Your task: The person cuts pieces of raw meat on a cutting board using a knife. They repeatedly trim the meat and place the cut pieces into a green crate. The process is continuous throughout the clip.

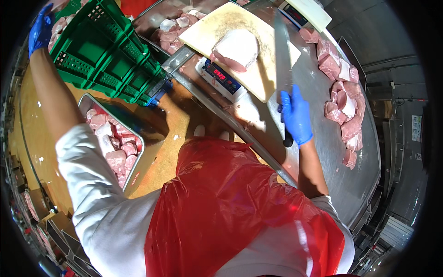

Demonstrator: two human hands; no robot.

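Observation:
My left hand, blue-gloved, is raised at the upper left beside the stacked green crates, its fingers apart. My right hand, also gloved, grips a long knife with a black handle, blade pointing away from me along the right side of a cream cutting board. A pale piece of meat sits on the board. Below the board is a scale with a lit red display. A row of meat chunks lies along the right of the steel table.
A metal bin of meat pieces stands on the yellow floor at my left. A steel tray with more meat is behind the board. A second scale is at the top right. A metal wall bounds the right.

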